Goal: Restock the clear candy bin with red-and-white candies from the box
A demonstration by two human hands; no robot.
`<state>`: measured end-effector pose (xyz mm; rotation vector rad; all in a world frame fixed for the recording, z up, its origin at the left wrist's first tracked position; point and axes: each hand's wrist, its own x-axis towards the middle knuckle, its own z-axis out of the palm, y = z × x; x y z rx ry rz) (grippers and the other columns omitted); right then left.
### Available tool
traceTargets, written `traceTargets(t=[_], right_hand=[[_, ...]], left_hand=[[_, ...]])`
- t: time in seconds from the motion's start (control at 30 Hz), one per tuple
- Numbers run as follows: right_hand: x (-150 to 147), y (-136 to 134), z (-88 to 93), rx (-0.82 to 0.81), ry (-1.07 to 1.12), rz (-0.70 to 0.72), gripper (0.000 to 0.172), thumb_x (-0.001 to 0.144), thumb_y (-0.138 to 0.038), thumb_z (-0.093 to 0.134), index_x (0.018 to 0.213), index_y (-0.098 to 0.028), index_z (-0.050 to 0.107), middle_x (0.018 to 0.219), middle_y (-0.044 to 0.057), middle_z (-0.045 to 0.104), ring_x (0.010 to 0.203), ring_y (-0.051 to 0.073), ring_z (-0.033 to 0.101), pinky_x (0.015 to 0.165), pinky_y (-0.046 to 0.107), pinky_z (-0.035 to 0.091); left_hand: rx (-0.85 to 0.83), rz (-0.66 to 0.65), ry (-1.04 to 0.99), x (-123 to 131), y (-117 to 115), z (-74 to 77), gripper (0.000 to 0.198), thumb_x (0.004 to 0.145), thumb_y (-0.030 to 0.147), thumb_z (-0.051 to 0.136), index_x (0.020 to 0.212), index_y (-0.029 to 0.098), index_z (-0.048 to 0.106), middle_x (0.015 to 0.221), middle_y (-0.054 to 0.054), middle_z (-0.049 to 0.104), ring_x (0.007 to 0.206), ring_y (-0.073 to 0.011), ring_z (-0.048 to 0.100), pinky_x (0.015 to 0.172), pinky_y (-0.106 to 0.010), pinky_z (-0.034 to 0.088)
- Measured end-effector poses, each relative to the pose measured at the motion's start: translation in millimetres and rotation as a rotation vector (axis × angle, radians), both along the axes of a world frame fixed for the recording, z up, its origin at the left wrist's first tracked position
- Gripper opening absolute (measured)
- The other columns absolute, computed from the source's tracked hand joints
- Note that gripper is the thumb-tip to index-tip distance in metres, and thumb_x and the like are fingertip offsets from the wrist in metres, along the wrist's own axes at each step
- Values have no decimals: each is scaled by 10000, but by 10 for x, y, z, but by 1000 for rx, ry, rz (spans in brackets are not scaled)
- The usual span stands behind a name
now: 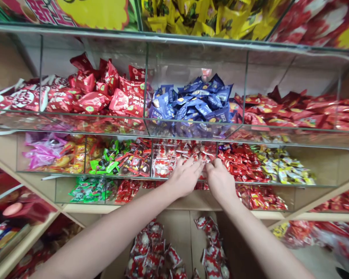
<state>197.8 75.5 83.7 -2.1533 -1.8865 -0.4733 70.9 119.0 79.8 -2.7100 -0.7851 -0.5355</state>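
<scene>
Both hands are in the same compartment here, the middle clear plastic bin (159,177) on the second tier of the rack. It's packed with small red-and-white wrapped candies (165,164). The left hand (184,176) comes in from the lower left, palm down, fingers stretched forward over the pile. The right hand (219,180) is just beside it, knuckles up, fingers bent down into the candies. Their fingertips nearly meet towards the right end of that bin, and the candies lie right under and in front of the fingers, touching them. Honestly can't tell whether either hand has pinched a piece or is just resting on the heap, since the fingertips are buried among the wrappers.

Around that, the next bin to the left has green and red wrapped sweets (119,159), and further left there are pink and purple wrappers (43,149). To the right sit red mini packets (241,162), then yellow-and-white packets (282,168). One tier up, blue foil packets (194,102) are straight above the hands, with red pillow-shaped packets (104,95) to their left and long red packets (302,112) to their right. Down below, between the forearms, an open cardboard box (180,228) holds more candies that look like the same red-and-white kind.
</scene>
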Motion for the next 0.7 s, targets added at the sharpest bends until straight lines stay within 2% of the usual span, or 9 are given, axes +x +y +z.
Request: traceTargets(t=[0.1, 0.2, 0.27, 0.33, 0.4, 0.47, 0.5, 0.57, 0.7], right_hand=[[67, -129, -88, 84, 120, 6, 238, 864, -250, 351, 916, -189, 575, 876, 81, 511, 634, 170, 528, 464, 257, 321], [73, -401, -306, 109, 288, 149, 235, 856, -262, 362, 894, -176, 577, 820, 70, 526, 656, 168, 536, 552, 264, 391], [-1, -619, -567, -14, 418, 344, 219, 839, -199, 364, 846, -175, 582, 782, 61, 554, 694, 165, 550, 622, 260, 420], [-133, -810, -883, -232, 521, 520, 203, 785, -121, 400, 787, -186, 593, 773, 52, 595, 728, 158, 571, 655, 241, 433], [-278, -929, -1155, -428, 539, 611, 150, 678, -87, 495, 702, -188, 602, 760, 49, 634, 721, 169, 591, 633, 230, 442], [-368, -948, -1266, -507, 523, 625, 134, 624, -86, 528, 670, -186, 605, 732, 51, 657, 686, 188, 601, 603, 241, 446], [-373, -918, -1238, -482, 523, 607, 137, 638, -97, 518, 694, -182, 610, 730, 54, 661, 676, 191, 603, 597, 248, 447], [-294, -785, -1025, -298, 530, 533, 176, 730, -128, 450, 780, -171, 613, 748, 65, 652, 683, 184, 598, 612, 257, 448], [35, -350, -292, 223, 398, 357, 245, 852, -245, 385, 923, -161, 603, 837, 85, 601, 729, 175, 574, 674, 277, 447]], left_hand=[[1, 20, -9, 20, -15, -7, 398, 853, 163, 321, 1239, 124, 410, 1307, -87, 445, 1133, -262, 388, 892, -455, 291], [-11, 29, -29, 7, -25, 28, 400, 835, 167, 361, 1231, 151, 417, 1324, -80, 426, 1175, -266, 357, 918, -471, 271], [-10, 10, -48, -13, -51, 57, 380, 828, 158, 372, 1199, 172, 447, 1320, -70, 432, 1207, -260, 328, 937, -476, 250], [-6, -30, -72, -45, -121, 63, 348, 820, 148, 379, 1149, 186, 488, 1305, -68, 448, 1229, -257, 304, 946, -480, 234], [-12, -108, -98, -110, -253, 12, 318, 810, 151, 395, 1099, 193, 522, 1281, -73, 471, 1229, -260, 306, 935, -479, 242], [-28, -222, -135, -236, -443, -111, 299, 795, 162, 415, 1064, 205, 541, 1257, -71, 494, 1207, -266, 334, 911, -475, 266], [-44, -275, -167, -326, -552, -198, 293, 788, 169, 424, 1049, 219, 547, 1248, -62, 504, 1189, -264, 353, 908, -475, 271], [-116, -330, -203, -554, -771, -411, 339, 763, 144, 432, 1078, 222, 529, 1230, -57, 519, 1159, -251, 378, 906, -450, 297], [-378, -144, -300, -1037, -1103, -883, 385, 720, 55, 417, 1034, 238, 545, 1149, -62, 559, 1116, -230, 414, 903, -410, 365]])
